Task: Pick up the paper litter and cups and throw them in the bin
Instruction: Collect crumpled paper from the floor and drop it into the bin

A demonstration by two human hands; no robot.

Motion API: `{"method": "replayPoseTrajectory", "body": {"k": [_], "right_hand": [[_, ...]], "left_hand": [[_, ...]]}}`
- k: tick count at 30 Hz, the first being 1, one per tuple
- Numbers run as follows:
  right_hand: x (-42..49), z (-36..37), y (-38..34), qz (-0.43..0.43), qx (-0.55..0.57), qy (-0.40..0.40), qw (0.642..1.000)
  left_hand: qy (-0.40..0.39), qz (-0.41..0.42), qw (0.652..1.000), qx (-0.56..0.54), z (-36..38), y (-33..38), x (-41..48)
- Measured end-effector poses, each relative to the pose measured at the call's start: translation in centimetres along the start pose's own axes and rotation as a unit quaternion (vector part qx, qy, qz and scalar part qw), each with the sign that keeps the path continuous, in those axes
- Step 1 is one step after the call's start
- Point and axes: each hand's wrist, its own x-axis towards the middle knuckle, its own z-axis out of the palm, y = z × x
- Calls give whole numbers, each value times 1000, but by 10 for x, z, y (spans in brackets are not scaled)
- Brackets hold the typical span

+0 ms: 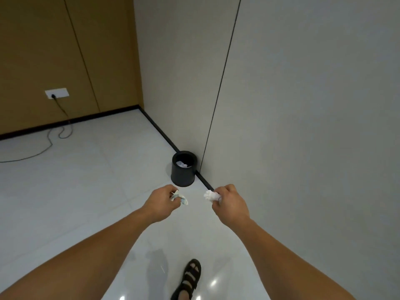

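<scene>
A small round black bin (183, 176) stands on the floor against the grey wall, with white paper (181, 164) lying inside it. My left hand (162, 202) grips a crumpled scrap of paper (182, 199) with a greenish print, held out just short of the bin. My right hand (229, 201) holds a white paper wad (209, 195) that sticks out from its fingers. Both hands hover above the floor, side by side, a little nearer to me than the bin.
A white glossy tiled floor (86, 180) spreads to the left. A black cable (56, 131) runs over it from a wall socket (57, 93) on the brown panel wall. The grey wall (303, 126) is close on the right. My sandalled foot (190, 278) is below.
</scene>
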Motion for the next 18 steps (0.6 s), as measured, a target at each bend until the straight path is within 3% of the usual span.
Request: {"method": "replayPoseTrajectory", "body": {"k": [11, 18], "right_hand": [[209, 18, -71, -60, 17, -20, 998], [301, 29, -91, -46, 3, -35, 998]], "left_hand": [[57, -43, 997, 12, -100, -23, 165], [25, -47, 999, -9, -121, -40, 260]]}}
